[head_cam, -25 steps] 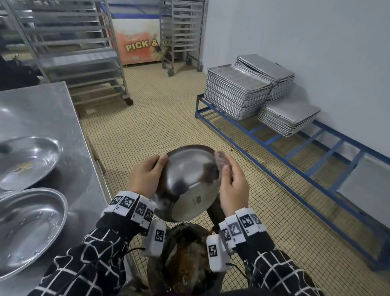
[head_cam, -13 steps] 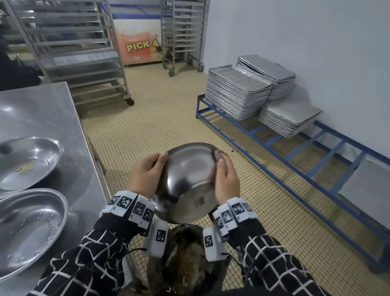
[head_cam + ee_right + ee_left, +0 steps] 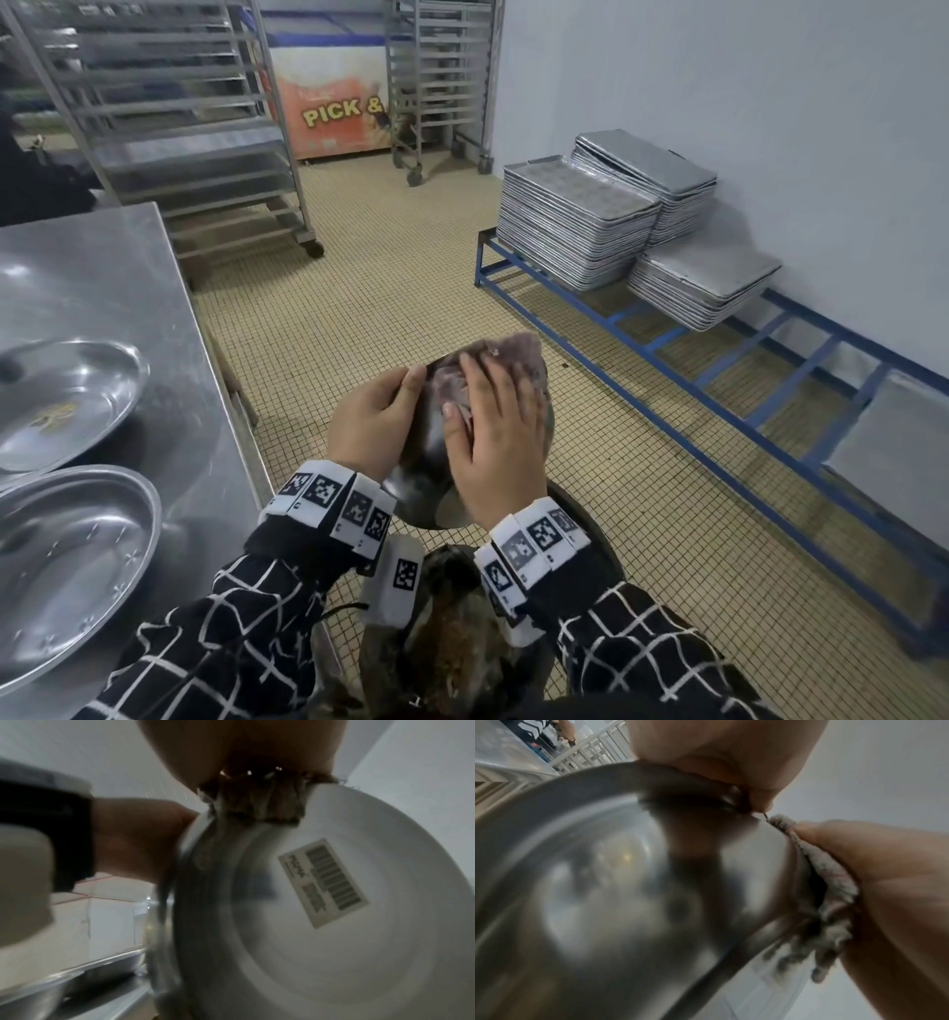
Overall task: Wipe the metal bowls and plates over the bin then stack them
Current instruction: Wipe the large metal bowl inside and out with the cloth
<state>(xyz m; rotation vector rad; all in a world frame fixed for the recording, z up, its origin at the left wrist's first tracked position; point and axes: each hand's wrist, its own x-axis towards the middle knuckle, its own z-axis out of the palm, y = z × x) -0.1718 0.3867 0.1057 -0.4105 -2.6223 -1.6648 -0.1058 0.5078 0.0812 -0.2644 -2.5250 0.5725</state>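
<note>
A metal bowl (image 3: 418, 483) is held tilted, base toward me, above the dark bin (image 3: 462, 647). My left hand (image 3: 369, 416) grips its left rim, thumb over the edge. My right hand (image 3: 493, 442) lies across the bowl's outer wall and presses a grey-pink cloth (image 3: 513, 354) against it, a fold of cloth caught between thumb and forefinger. The left wrist view shows the bowl's side (image 3: 628, 882) and the cloth (image 3: 834, 878) squeezed under my right palm. The right wrist view shows the bowl's flat base (image 3: 385, 953) with a barcode label (image 3: 322, 882), the cloth (image 3: 257, 801) bunched at its top edge.
Two shallow metal plates (image 3: 61, 395) (image 3: 67, 555) lie on the steel table (image 3: 102, 267) at my left. Stacks of baking trays (image 3: 575, 226) sit on a blue floor rack (image 3: 667, 339) along the right wall. Wheeled tray racks (image 3: 169, 128) stand farther back.
My right hand has slid with the cloth from the bowl's right rim up across its outer wall, and now covers most of it. The left hand keeps its hold.
</note>
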